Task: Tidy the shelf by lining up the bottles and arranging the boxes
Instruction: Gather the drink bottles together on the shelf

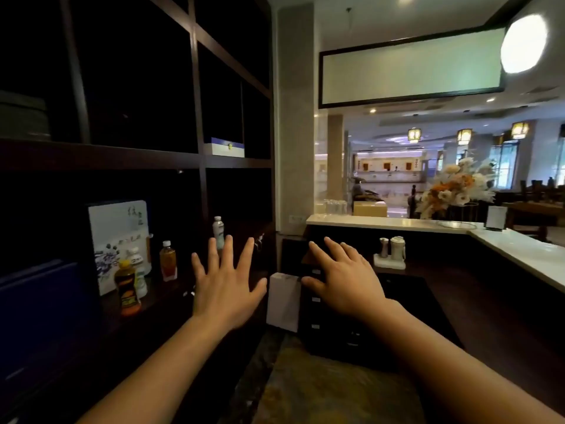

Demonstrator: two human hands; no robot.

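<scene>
A dark wooden shelf fills the left side. On its lower level stand an orange juice bottle, a white bottle behind it, an amber tea bottle and a white bottle further right. A tall white box with blue flowers stands behind them, and a dark blue box sits at the far left. One level up lies a white and blue box. My left hand is spread open in the air before the shelf, holding nothing. My right hand hovers flat, fingers straight.
A white paper bag stands beside a dark drawer cabinet below my hands. A pale counter runs to the right, with white shakers below it and a flower arrangement on top. A grey box sits at the upper left.
</scene>
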